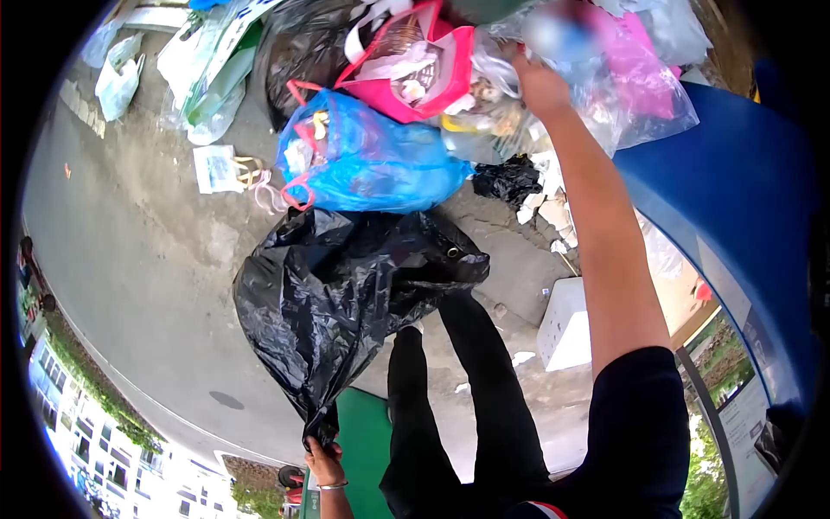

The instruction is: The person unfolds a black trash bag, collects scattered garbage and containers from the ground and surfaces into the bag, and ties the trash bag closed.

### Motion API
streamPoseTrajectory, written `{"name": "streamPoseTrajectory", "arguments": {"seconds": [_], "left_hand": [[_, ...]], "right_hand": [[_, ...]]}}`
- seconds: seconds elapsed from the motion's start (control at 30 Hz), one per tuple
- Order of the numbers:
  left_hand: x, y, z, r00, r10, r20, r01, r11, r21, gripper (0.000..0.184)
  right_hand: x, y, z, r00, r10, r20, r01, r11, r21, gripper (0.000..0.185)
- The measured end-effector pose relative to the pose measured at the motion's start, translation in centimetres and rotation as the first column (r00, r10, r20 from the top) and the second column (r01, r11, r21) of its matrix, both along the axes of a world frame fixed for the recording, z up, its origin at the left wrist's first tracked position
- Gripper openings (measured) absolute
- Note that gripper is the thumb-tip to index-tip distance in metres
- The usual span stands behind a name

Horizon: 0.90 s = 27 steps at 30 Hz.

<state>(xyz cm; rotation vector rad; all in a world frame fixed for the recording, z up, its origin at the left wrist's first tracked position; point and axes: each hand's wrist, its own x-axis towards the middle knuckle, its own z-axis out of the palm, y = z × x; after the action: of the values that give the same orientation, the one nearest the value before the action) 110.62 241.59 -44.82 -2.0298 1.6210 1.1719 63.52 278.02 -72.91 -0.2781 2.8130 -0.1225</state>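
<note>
My left hand (324,464) is closed round the gathered neck of a large black garbage bag (328,303), which spreads out above it over the ground in front of my legs. My right hand (541,89) reaches into the heap at the top, its fingers closed on clear plastic, partly hidden there. This looks like a clear plastic bag (494,65) of refuse. Just left of that hand lies a pink bag (411,108) with crumpled tissue inside. A full blue garbage bag (380,169) with pink ties sits between it and the black bag.
Clear plastic with pink sheeting (644,73) lies at the upper right, beside a large blue bin (726,173). Paper scraps and a white box (566,324) are on the ground to the right. White and green bags (216,86) lie at the upper left. Something green (363,432) stands beside my legs.
</note>
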Motion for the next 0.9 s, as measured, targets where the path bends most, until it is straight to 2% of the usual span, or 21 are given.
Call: {"name": "streamPoseTrajectory", "arguments": {"seconds": [0.03, 0.07, 0.1, 0.13, 0.17, 0.23, 0.27, 0.3, 0.33, 0.37, 0.4, 0.47, 0.57, 0.6, 0.63, 0.67, 0.7, 0.77, 0.83, 0.87, 0.9], "left_hand": [[1.3, -1.0, 0.1, 1.000, 0.014, -0.003, -0.014, 1.000, -0.002, 0.041], [2.9, -2.2, 0.3, 0.979, -0.196, 0.060, 0.203, 0.963, -0.177, 0.035], [3.9, -3.4, 0.9, 0.911, -0.381, 0.159, 0.412, 0.850, -0.327, 0.031], [3.9, -4.3, 1.2, 0.863, -0.488, 0.131, 0.497, 0.774, -0.393, 0.029], [3.1, -4.7, 1.5, 0.894, -0.435, -0.103, 0.362, 0.839, -0.406, 0.033], [3.0, -6.2, 2.2, 0.927, -0.270, -0.261, 0.144, 0.897, -0.418, 0.040], [2.8, -6.8, 2.6, 0.928, -0.258, -0.268, 0.126, 0.896, -0.427, 0.040], [2.2, -7.5, 2.9, 0.926, 0.080, -0.368, -0.205, 0.926, -0.317, 0.043], [1.8, -7.9, 3.5, 0.812, 0.411, -0.416, -0.516, 0.837, -0.181, 0.048], [1.0, -8.0, 4.0, 0.734, 0.557, -0.389, -0.612, 0.791, -0.021, 0.060], [0.7, -7.7, 4.4, 0.742, 0.562, -0.367, -0.561, 0.819, 0.122, 0.066], [-0.3, -4.3, 6.4, 0.818, 0.493, -0.295, -0.437, 0.868, 0.237, 0.068], [0.0, -2.8, 5.2, 0.778, 0.613, -0.140, -0.527, 0.758, 0.385, 0.081], [-0.8, -3.1, 5.1, 0.796, 0.594, -0.118, -0.526, 0.774, 0.352, 0.083], [-0.5, -4.3, 3.9, 0.800, 0.595, -0.079, -0.537, 0.767, 0.351, 0.082], [-0.8, -5.1, 3.1, 0.796, 0.582, -0.165, -0.532, 0.803, 0.268, 0.079], [0.0, -6.4, 1.7, 0.785, 0.603, -0.138, -0.579, 0.795, 0.183, 0.076], [2.7, -8.2, -1.6, 0.717, 0.687, -0.117, -0.692, 0.722, -0.005, 0.057], [3.7, -8.8, -0.6, 0.794, 0.608, -0.018, -0.600, 0.777, -0.191, 0.049], [5.1, -9.0, -0.3, 0.780, 0.625, -0.028, -0.618, 0.764, -0.184, 0.049], [6.9, -9.1, -0.1, 0.880, 0.400, -0.255, -0.462, 0.844, -0.271, 0.045]], "right_hand": [[0.7, -0.1, 0.2, 1.000, 0.014, -0.003, -0.014, 1.000, -0.002, 0.034], [1.9, 0.2, 0.0, 1.000, -0.018, 0.025, 0.018, 1.000, -0.011, 0.028], [3.1, 0.6, 0.0, 0.997, -0.049, 0.053, 0.050, 0.999, -0.018, 0.024], [3.9, 0.7, 0.4, 0.998, -0.055, 0.022, 0.056, 0.997, -0.050, 0.024], [4.8, 0.9, 1.1, 0.998, -0.062, -0.009, 0.061, 0.995, -0.083, 0.024], [6.4, 0.8, 3.3, 1.000, -0.018, -0.010, 0.017, 0.996, -0.083, 0.024], [7.2, 0.7, 4.2, 0.999, -0.005, -0.041, 0.000, 0.993, -0.115, 0.025], [7.9, 0.2, 5.7, 0.997, 0.008, -0.071, -0.018, 0.989, -0.146, 0.026], [8.4, -0.2, 7.3, 0.999, 0.011, -0.052, -0.019, 0.988, -0.153, 0.028], [8.7, -0.9, 9.7, 0.999, 0.014, -0.033, -0.019, 0.987, -0.159, 0.030], [9.2, -1.2, 12.1, 1.000, 0.019, -0.001, -0.019, 0.990, -0.139, 0.032], [11.0, -2.0, 17.1, 0.996, 0.077, 0.041, -0.069, 0.982, -0.174, 0.034], [15.5, -3.2, 25.5, 0.981, 0.151, 0.120, -0.121, 0.966, -0.227, 0.041], [16.9, -4.0, 28.3, 0.971, 0.223, 0.084, -0.191, 0.940, -0.284, 0.045], [18.1, -5.0, 31.3, 0.954, 0.226, 0.199, -0.180, 0.958, -0.225, 0.047], [19.7, -5.7, 33.7, 0.953, 0.275, 0.127, -0.233, 0.934, -0.271, 0.043], [20.8, -6.8, 36.1, 0.938, 0.283, 0.199, -0.217, 0.930, -0.296, 0.039], [23.3, -8.4, 39.4, 0.921, 0.305, 0.241, -0.209, 0.911, -0.356, 0.035], [25.2, -10.7, 42.4, 0.860, 0.334, 0.386, -0.180, 0.906, -0.383, 0.036], [26.2, -11.8, 43.5, 0.838, 0.370, 0.400, -0.194, 0.889, -0.416, 0.035], [27.3, -12.8, 44.4, 0.815, 0.405, 0.414, -0.206, 0.871, -0.447, 0.034]]}}
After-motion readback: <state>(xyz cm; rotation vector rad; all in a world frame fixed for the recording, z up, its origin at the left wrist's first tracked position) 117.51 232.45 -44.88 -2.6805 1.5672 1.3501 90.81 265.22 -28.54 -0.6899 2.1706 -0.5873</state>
